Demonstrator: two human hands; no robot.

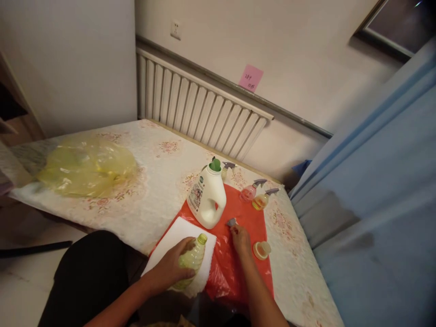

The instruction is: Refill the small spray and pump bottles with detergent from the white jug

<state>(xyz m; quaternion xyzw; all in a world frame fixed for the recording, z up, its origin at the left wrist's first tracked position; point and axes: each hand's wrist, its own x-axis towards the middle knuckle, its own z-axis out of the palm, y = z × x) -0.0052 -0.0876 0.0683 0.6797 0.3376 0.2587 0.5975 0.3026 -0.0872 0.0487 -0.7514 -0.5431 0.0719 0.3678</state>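
Head view: left hand [177,265], clamped on open bottle [192,260]; right hand [240,236], fingertips together on small grey piece [231,222]; large jug [207,197], just beyond both; pale cap [262,250], right of right hand.

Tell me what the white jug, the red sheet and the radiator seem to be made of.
White jug: opaque, satin plastic, likely molded, given its built-in handle.
Red sheet: thin, glossy plastic film, judging by its creases and bright glints.
Radiator: painted metal, probably, with smooth off-white ribs; the paint hides which metal.
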